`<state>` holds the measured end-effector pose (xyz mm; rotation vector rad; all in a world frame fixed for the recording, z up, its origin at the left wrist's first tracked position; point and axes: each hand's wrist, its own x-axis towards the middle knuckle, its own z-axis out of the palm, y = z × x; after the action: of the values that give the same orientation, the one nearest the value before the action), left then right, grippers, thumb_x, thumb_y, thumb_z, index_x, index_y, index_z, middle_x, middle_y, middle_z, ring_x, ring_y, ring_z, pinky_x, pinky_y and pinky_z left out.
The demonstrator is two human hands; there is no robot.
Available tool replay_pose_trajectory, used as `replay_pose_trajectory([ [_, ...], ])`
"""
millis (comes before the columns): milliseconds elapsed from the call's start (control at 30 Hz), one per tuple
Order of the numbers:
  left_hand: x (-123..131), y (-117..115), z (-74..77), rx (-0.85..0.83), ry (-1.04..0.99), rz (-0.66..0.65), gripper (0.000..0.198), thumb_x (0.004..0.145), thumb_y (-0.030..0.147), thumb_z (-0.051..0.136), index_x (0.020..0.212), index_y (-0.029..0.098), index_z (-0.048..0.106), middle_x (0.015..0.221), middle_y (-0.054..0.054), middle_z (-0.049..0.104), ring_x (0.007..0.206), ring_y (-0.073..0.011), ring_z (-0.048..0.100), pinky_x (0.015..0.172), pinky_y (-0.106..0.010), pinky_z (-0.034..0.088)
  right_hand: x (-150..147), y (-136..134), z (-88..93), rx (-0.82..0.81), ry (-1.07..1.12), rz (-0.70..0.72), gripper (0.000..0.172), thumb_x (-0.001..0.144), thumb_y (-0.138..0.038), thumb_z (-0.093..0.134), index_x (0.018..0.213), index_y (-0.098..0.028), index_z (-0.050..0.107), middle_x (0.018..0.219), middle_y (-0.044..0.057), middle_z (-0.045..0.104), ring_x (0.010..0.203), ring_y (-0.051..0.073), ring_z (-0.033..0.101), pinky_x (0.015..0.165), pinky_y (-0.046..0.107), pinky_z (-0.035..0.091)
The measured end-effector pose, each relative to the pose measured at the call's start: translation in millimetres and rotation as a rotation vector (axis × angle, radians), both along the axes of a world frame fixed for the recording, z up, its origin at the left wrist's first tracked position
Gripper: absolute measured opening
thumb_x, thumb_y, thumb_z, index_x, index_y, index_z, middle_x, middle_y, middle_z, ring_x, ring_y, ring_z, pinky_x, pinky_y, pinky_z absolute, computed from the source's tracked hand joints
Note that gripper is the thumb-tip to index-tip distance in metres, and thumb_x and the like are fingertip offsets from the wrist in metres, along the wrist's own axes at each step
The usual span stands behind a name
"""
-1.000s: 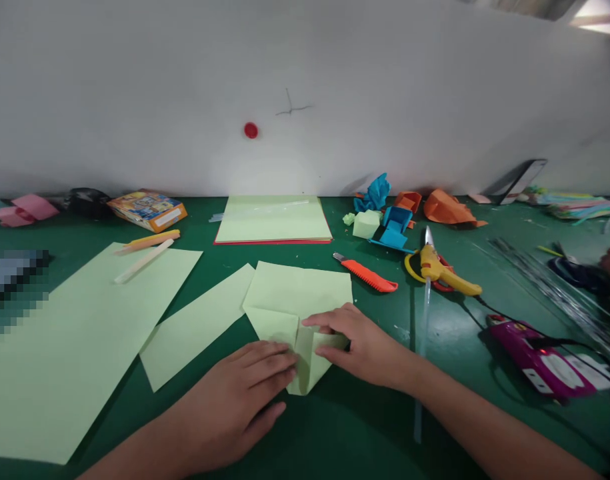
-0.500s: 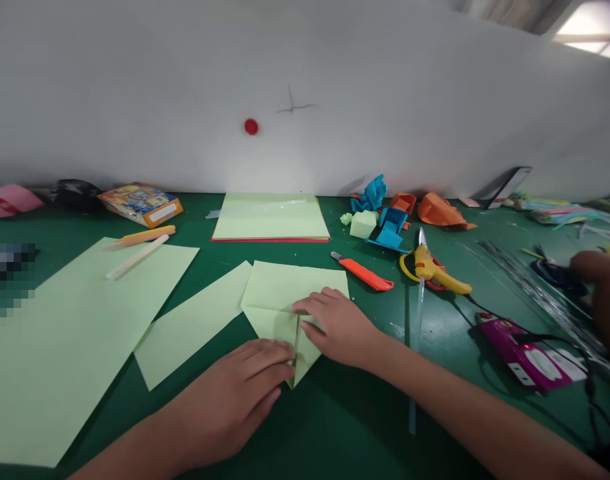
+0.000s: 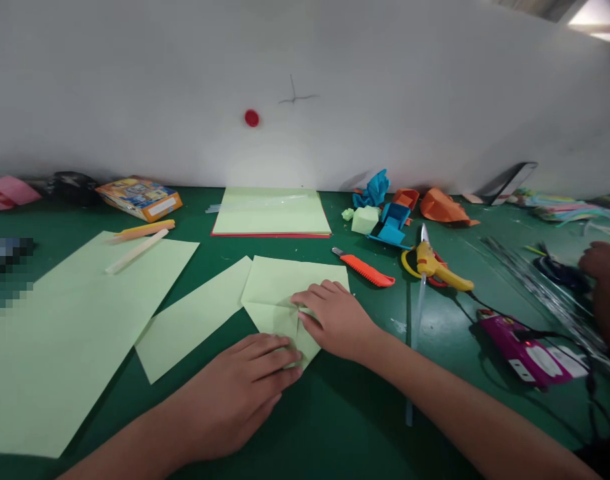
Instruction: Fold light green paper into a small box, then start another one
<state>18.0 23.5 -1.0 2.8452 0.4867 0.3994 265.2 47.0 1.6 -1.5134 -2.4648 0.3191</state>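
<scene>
A pale green sheet of paper [image 3: 272, 280] lies in front of me, creased across, with its near part folded into slanting flaps. My left hand [image 3: 239, 390] closes its fingers over the near tip of this paper, hiding the tip. On the paper's right side rests my right hand [image 3: 335, 317], fingers laid over the flap and thumb apart from the index finger, near the middle crease. A pale green strip of paper [image 3: 197, 320] touches the folded sheet on the left. An orange box cutter [image 3: 367, 269] is just beyond my right hand.
A large green sheet [image 3: 59, 353] covers the left, bearing glue sticks. A yellow glue gun [image 3: 437, 267] lies over scissors, beside a purple power box [image 3: 527, 353] with cables. Green paper [image 3: 269, 213], a small box [image 3: 141, 198] and paper scraps [image 3: 389, 223] line the wall. Another person's hand [image 3: 602, 260] is at right.
My left fingers have slid slightly right and away from me over the paper's near tip, which was visible before. My right hand has barely moved. The other person's hand has shifted slightly.
</scene>
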Motion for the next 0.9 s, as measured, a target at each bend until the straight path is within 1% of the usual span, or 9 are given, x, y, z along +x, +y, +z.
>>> replay_pose_trajectory([
  [167,0.0,0.7,0.4,0.002,0.007,-0.012,0.043,0.099,0.012,0.048,0.138,0.024,0.064,0.145,-0.001,0.065,0.132,-0.0259,0.060,0.113,-0.047,0.050,0.1,-1.0,0.8,0.000,-0.007,-0.011,0.030,0.103,-0.025,0.053,0.130,-0.021,0.065,0.118,0.008,0.070,0.108,0.027,0.056,0.098,0.042,0.038],
  [333,-0.1,1.2,2.7,-0.007,0.028,-0.023,0.042,0.098,0.015,0.053,0.138,0.024,0.064,0.145,-0.002,0.064,0.133,-0.0254,0.059,0.114,-0.044,0.049,2.7,-2.2,1.6,0.003,-0.027,0.024,0.031,0.103,-0.027,0.053,0.132,-0.020,0.065,0.118,0.008,0.069,0.109,0.028,0.054,0.098,0.043,0.038],
  [433,-0.6,1.1,3.9,-0.017,0.017,-0.030,0.044,0.097,0.016,0.055,0.139,0.024,0.063,0.144,-0.003,0.065,0.133,-0.0249,0.059,0.115,-0.042,0.049,2.7,-2.0,2.1,0.009,-0.040,0.021,0.032,0.104,-0.028,0.052,0.132,-0.021,0.064,0.118,0.008,0.068,0.108,0.027,0.054,0.098,0.043,0.038],
  [567,-1.7,-0.1,2.8,-0.031,0.037,-0.011,0.050,0.095,0.010,0.051,0.141,0.026,0.062,0.147,-0.002,0.063,0.136,-0.0249,0.057,0.114,-0.043,0.050,0.7,-0.5,1.6,0.020,-0.080,0.017,0.033,0.106,-0.022,0.045,0.132,-0.022,0.064,0.117,0.008,0.068,0.105,0.027,0.053,0.094,0.043,0.037],
  [667,-2.8,-0.7,2.3,-0.014,0.068,-0.019,0.053,0.093,0.008,0.049,0.142,0.025,0.061,0.150,-0.001,0.060,0.138,-0.0265,0.056,0.114,-0.045,0.050,0.4,0.3,0.3,0.028,-0.087,0.016,0.035,0.104,-0.018,0.043,0.132,-0.022,0.064,0.116,0.008,0.068,0.103,0.027,0.053,0.093,0.042,0.037],
  [900,-2.3,1.2,3.0,-0.006,0.083,-0.028,0.055,0.093,0.009,0.051,0.144,0.025,0.060,0.153,0.000,0.057,0.140,-0.0247,0.054,0.116,-0.041,0.048,1.3,0.9,-2.7,0.020,-0.074,0.002,0.035,0.104,-0.017,0.044,0.131,-0.024,0.064,0.116,0.007,0.069,0.103,0.026,0.054,0.093,0.041,0.036],
])
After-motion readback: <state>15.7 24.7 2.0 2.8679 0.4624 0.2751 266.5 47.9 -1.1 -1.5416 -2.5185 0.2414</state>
